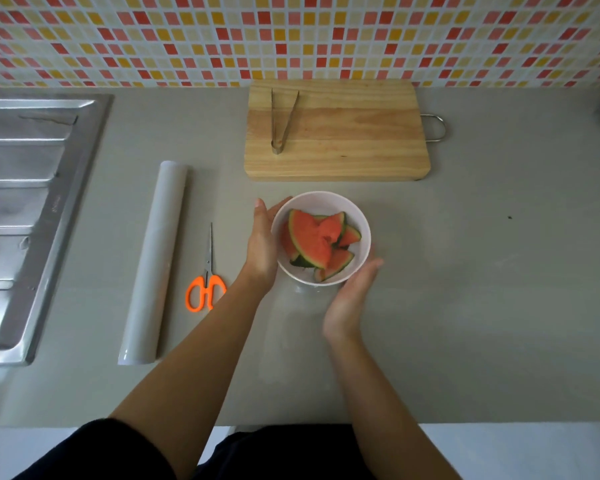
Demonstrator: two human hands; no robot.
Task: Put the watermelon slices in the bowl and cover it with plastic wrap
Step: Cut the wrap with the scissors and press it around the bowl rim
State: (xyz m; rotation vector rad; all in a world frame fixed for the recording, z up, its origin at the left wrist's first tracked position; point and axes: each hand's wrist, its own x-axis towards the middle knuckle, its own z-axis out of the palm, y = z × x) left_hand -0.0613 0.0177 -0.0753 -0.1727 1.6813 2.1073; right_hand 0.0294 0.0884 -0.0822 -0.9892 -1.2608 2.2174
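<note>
A white bowl [361, 223] stands on the grey counter and holds several watermelon slices [314, 242], red flesh up with green rinds. My left hand [262, 244] lies with its palm against the bowl's left wall, fingers stretched along the rim. My right hand [349, 299] is at the bowl's near right side, fingers straight and slightly blurred, fingertips by the rim. A faint clear sheen shows just below the bowl; I cannot tell whether film lies over it. The roll of plastic wrap [155, 261] lies lengthwise to the left.
Orange-handled scissors [207, 277] lie between the roll and my left arm. A wooden cutting board [354, 140] with metal tongs [283, 121] on it sits behind the bowl against the tiled wall. A steel sink drainer [25, 209] fills the far left.
</note>
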